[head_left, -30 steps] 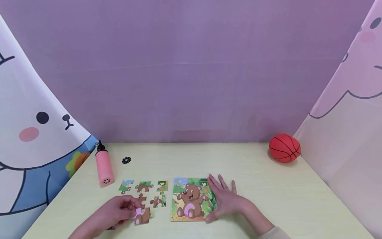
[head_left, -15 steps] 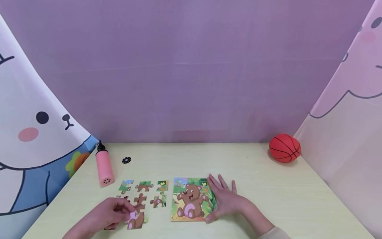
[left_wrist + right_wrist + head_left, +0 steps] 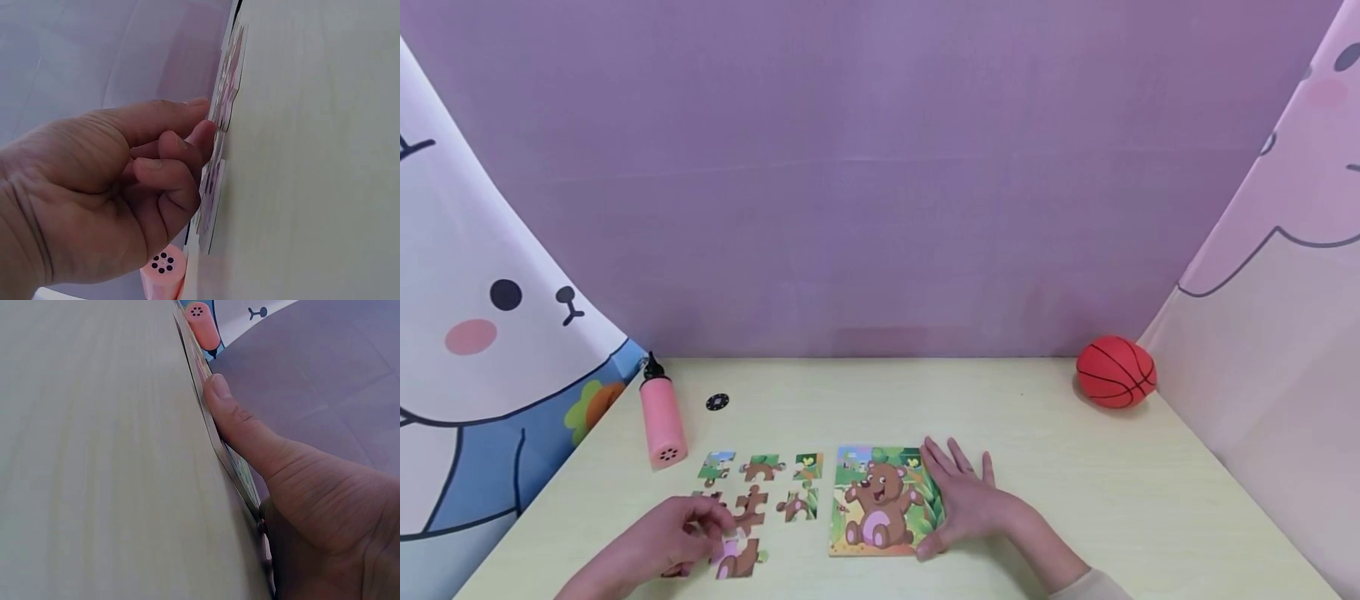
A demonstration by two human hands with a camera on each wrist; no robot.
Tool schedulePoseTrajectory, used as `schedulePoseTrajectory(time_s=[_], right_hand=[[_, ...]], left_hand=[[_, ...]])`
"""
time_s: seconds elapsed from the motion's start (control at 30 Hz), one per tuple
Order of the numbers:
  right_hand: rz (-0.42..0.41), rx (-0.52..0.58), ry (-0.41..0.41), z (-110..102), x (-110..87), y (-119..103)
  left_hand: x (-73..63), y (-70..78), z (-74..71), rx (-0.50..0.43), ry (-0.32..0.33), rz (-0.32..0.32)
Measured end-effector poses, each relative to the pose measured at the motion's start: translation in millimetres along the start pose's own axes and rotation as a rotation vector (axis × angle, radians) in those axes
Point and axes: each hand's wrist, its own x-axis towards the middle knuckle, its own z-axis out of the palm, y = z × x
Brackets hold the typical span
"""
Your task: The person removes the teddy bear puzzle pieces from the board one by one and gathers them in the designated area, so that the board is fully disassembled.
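Observation:
My left hand [image 3: 673,533] bends over the near-left puzzle pieces. Its thumb and fingertips pinch the left edge of a bear-leg puzzle piece [image 3: 740,563] lying on the table; the left wrist view has the pinching fingers against the flat pieces. Above that piece lies a brown puzzle piece [image 3: 750,504], and part of another lies behind my fingers. My right hand [image 3: 970,504], fingers spread, rests on the right side of a square bear picture board [image 3: 880,508]. In the right wrist view the thumb lies over the board's edge.
Several loose puzzle pieces, among them a yellow-bird piece [image 3: 808,465] and a green-edged piece [image 3: 801,505], lie left of the board. A pink pump-like bottle [image 3: 663,421] and a black disc [image 3: 717,402] are behind them. A red toy basketball [image 3: 1116,372] sits at the back right.
My left hand has moved left and slightly nearer, and the bear-leg puzzle piece has slid the same way with it. The right hand and the board have stayed put.

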Motion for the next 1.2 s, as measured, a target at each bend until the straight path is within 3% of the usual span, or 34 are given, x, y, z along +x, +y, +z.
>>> schedulePoseTrajectory(time_s=[0.2,0.43,0.77,0.97,1.2], right_hand=[[0.001,0.008,0.002,1,-0.3,1],[-0.001,0.009,0.000,2,-1.6,1],[-0.005,0.025,0.000,3,-0.7,0],[-0.008,0.014,0.003,4,0.3,2],[-0.002,0.012,0.006,4,0.4,2]], left_hand=[[2.1,10.5,8.4,0.001,0.016,0.066],[14.1,26.5,28.7,-0.078,-0.073,0.182],[31.2,58.8,67.0,-0.058,-0.131,0.326],[41.1,75.3,88.9,-0.097,-0.185,0.363],[50.2,90.7,109.7,-0.115,-0.190,0.370]])
